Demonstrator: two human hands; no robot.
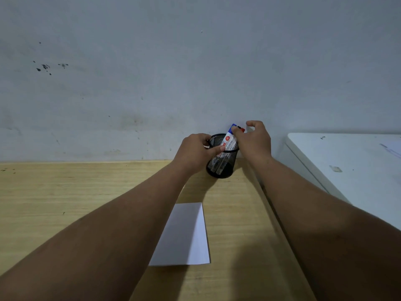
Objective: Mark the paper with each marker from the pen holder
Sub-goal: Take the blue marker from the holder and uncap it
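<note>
We have both hands at the black wire-mesh pen holder (222, 158), which stands on the pale wooden table (65, 192) at its far edge, close to the grey wall (152, 72). Our left hand (195, 152) wraps the near-left side of the holder, thumb laid across the rim, steadying it. Our right hand (255, 141) is at the top of the markers, its fingertips closed on the blue-capped white marker (230, 137); a red-and-black tip (240, 128) of another marker shows just beside it, and we cannot tell whether the fingers touch that one too.

The blue-capped marker stands in the holder with its long axis nearly upright, leaning a little to the far right, cap end up. So it lies directly under our right fingertips, and the right hand is the one placed to draw it out; we judge the pull should run up along that axis, with the left hand holding the cup down so it does not tip.

The white rectangular sheet of paper (184, 235) lies on the table well nearer to us, between our forearms, and looks unmarked from here. To the right stands a white cabinet (347, 159), apart from the table.
</note>
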